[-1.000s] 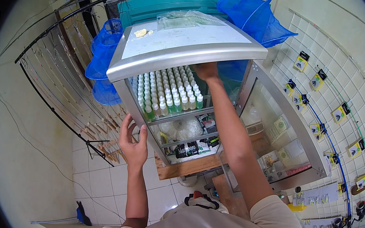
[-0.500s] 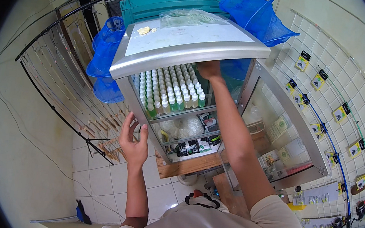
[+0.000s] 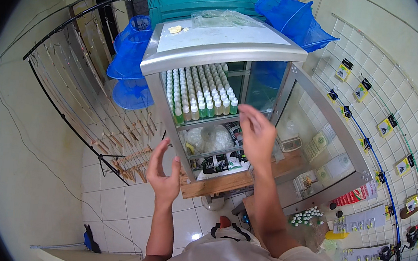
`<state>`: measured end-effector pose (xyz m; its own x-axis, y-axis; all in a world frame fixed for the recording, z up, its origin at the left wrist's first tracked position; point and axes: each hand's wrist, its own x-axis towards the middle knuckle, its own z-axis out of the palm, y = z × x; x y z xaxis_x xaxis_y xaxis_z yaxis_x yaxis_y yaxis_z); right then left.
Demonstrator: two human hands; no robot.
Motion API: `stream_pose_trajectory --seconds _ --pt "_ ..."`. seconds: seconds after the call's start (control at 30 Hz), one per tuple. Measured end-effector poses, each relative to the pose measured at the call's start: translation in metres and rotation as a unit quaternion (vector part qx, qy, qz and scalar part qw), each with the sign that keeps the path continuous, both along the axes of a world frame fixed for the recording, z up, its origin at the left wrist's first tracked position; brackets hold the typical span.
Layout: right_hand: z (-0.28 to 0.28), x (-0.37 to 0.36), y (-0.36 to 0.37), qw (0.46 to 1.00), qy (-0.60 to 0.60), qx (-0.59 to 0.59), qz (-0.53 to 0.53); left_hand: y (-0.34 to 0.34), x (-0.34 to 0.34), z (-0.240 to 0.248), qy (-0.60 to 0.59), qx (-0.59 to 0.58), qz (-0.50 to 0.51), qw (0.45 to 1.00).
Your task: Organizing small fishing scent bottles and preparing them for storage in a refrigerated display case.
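Note:
Many small dropper bottles (image 3: 207,97) with white caps and green or amber liquid stand in tight rows on the top glass shelf of a silver-framed display cabinet (image 3: 222,52). My right hand (image 3: 258,138) is in front of the cabinet's opening, just right of the front row. Its fingers are stretched out and slightly blurred, and I see nothing in them. Beside the cabinet's front left post, my left hand (image 3: 164,174) is raised with thumb and fingers apart, holding nothing.
The cabinet's glass door (image 3: 328,138) stands swung out to the right. Lower shelves hold clear plastic bags (image 3: 210,138) and black packets (image 3: 214,164). More capped bottles (image 3: 307,216) are at the lower right. Blue nets (image 3: 134,61) hang at left; a wire grid (image 3: 375,97) carries tackle packets.
My right hand has come out of the cabinet's top shelf, toward me and down. My left hand has dropped slightly and shifted right. The view has shifted, showing the bottles at lower right.

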<state>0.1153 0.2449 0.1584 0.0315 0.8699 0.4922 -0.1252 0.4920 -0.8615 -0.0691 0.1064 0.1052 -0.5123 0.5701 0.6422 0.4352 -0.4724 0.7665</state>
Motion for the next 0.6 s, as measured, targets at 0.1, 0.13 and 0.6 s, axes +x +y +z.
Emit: stream_pose_trajectory --seconds 0.1,0.13,0.6 --pt "-0.014 0.023 -0.063 0.997 0.034 -0.034 0.052 -0.023 0.013 -0.011 -0.014 -0.035 -0.053 0.998" --pt "-0.020 0.032 -0.081 0.996 0.034 -0.044 0.069 -0.031 0.020 -0.011 -0.016 -0.049 -0.045 0.998" --pt "-0.071 0.174 -0.184 0.957 0.004 -0.047 -0.286 -0.115 0.094 -0.049 0.032 -0.118 -0.193 0.974"
